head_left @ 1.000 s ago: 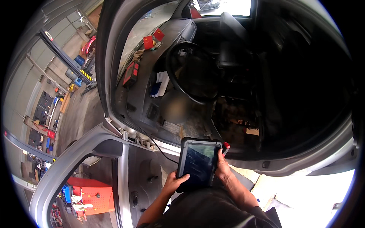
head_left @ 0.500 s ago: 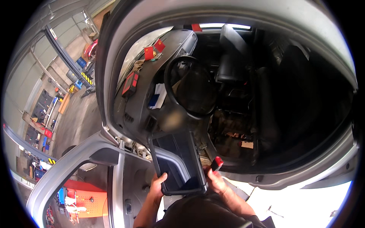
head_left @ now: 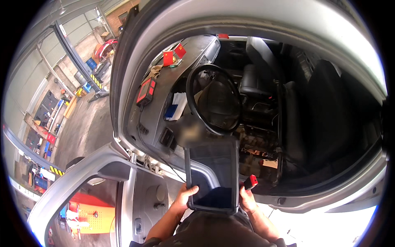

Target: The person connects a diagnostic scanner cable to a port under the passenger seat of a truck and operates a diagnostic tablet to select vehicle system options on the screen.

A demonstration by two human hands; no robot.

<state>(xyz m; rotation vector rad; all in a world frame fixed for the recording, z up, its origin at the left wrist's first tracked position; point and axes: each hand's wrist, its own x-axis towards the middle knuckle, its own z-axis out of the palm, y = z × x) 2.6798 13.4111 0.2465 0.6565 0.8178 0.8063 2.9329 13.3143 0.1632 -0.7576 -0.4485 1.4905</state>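
A dark tablet (head_left: 213,175) in a thick black case is held upright in front of my body, at the open door of a vehicle. Its dark screen mirrors a pale curved frame. My left hand (head_left: 182,200) is closed round the tablet's lower left edge, thumb on the front. At the opposite edge, my right hand (head_left: 248,201) is closed on a small red-and-black device (head_left: 250,182) that sticks up above the fingers. That hand is against or very near the tablet's side; its fingertips are partly hidden.
Beyond the tablet are the steering wheel (head_left: 214,99) and dashboard, bearing a red-and-black box (head_left: 146,91) with a cable, papers (head_left: 177,106) and small red flags (head_left: 168,58). The open door (head_left: 125,197) stands left. An orange cart (head_left: 96,218) shows through its window.
The tablet has turned from a tilt to nearly straight and sits farther right in view. Both hands and the red-and-black device have shifted right with it. The whole view has shifted slightly.
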